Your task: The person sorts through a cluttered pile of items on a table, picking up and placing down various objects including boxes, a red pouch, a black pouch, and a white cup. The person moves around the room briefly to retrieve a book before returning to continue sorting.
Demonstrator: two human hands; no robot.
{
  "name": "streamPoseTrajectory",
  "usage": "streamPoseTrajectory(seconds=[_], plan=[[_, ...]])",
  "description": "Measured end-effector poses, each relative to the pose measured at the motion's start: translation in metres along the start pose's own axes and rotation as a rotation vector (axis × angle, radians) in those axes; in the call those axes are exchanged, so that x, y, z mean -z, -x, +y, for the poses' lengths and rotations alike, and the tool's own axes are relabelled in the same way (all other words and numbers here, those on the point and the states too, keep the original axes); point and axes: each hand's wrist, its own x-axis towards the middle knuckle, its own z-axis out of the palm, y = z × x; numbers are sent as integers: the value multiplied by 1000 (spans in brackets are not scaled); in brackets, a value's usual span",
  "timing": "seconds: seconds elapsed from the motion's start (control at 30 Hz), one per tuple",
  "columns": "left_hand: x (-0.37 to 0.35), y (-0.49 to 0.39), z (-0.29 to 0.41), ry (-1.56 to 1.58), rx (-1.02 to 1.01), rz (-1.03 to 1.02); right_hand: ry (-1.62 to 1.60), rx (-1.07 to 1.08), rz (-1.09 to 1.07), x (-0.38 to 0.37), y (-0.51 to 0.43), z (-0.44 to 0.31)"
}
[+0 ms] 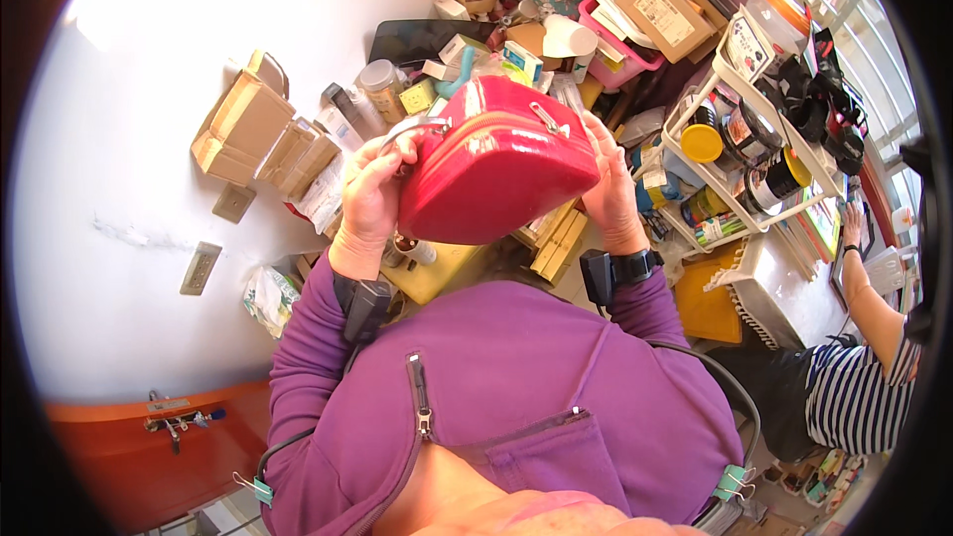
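A glossy red zippered case [499, 171] is raised in front of my chest, tilted, with its zip running along the upper side and looking shut. My left hand [376, 182] grips it at the left end, by the grey carrying handle [413, 125]. At the opposite end, my right hand [610, 175] supports the case with the palm and fingers against its side. A metal zip pull or clasp [549, 119] shows near the top right corner. The underside of the case and some fingertips are hidden.
Behind the case lies a cluttered heap with small boxes, a clear jar [382, 85], a pink basket [622, 67] and a cardboard box [663, 13]. A white shelf rack [752, 100] holds jars at right. Another person [856, 394] stands far right. Cardboard [246, 119] leans on the wall.
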Motion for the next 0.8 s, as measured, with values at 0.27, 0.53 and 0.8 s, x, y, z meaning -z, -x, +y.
streamPoseTrajectory(seconds=[0.27, 0.53, 0.8], plan=[[5, -4, -8, 24, 52, -117, 355, 281, -163, -23, 11, -44], [-12, -2, -10, -11, 36, -47, 790, 370, -263, -27, 22, -64], [-17, 1, -12, -89, 18, -112, 735, 214, -248, -22, 29, -69]])
